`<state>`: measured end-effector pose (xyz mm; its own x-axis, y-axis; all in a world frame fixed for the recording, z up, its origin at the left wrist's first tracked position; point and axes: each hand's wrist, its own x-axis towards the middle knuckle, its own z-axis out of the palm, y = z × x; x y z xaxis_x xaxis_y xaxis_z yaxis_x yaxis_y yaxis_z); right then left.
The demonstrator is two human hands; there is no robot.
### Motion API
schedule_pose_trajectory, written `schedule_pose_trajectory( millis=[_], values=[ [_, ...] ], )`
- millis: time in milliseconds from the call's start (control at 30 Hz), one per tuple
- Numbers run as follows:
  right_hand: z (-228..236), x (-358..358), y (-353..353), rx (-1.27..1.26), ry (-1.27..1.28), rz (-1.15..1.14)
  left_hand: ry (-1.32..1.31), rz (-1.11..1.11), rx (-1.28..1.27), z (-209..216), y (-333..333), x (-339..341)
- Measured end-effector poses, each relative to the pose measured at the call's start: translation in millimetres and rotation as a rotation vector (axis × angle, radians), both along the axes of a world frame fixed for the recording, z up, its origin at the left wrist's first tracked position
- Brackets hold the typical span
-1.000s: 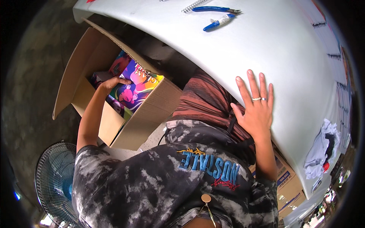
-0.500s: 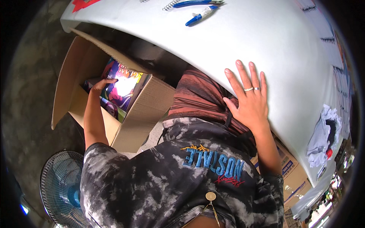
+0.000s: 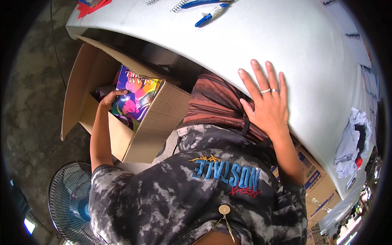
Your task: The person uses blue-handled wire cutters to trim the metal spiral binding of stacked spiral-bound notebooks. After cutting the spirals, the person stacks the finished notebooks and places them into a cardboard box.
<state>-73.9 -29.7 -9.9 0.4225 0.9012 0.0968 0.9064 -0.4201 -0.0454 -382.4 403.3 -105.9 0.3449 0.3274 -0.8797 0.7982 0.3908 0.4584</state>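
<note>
My left hand (image 3: 109,99) reaches into an open cardboard box (image 3: 157,118) at the left. Its thumb lies on top of a notebook (image 3: 136,94) with a bright purple, pink and yellow illustrated cover; the other fingers are hidden underneath its edge. More colourful covers show beneath that notebook inside the box. Flat on the white tabletop (image 3: 196,45), near its edge, rests my right hand (image 3: 267,102), fingers spread, two rings on it and nothing held.
Blue-handled pliers (image 3: 202,4), a blue-capped marker (image 3: 210,15) and wire coils lie on the far tabletop. Spiral-bound books and a crumpled cloth (image 3: 349,151) line its right side. A fan (image 3: 71,204) stands at lower left. Another cardboard box (image 3: 320,192) sits at lower right.
The notebook in my left hand has tilted, and its cover shows more fully with less glare. My right hand stays on the tabletop. The whole view has shifted slightly.
</note>
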Motion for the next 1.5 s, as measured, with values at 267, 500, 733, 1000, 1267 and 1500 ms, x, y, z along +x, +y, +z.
schedule_pose_trajectory(
  millis=[267, 500, 733, 1000, 1267, 1500],
  values=[
    [-4, 4, 0, 0.032, 0.033, -0.003, 0.026, -0.06, -0.033, 6, -2, 8],
    [-14, -13, 46, 0.455, 0.599, 0.25, -0.218, 0.045, 0.157, 121, 4, -19],
    [-51, -92, 137, 0.206, 2.071, 0.334, -1.03, 0.68, 0.087, 123, -93, -97],
    [19, -79, 118, 0.517, 2.143, 0.295, -0.715, 0.596, 0.102, 40, -199, -52],
    [50, -5, 15, 0.626, 1.881, -0.146, -0.725, 0.166, -0.048, 171, -252, 130],
    [-1, 23, -117, 1.125, 2.038, -0.378, -0.765, -0.071, -0.523, 121, -286, 210]
  ],
)
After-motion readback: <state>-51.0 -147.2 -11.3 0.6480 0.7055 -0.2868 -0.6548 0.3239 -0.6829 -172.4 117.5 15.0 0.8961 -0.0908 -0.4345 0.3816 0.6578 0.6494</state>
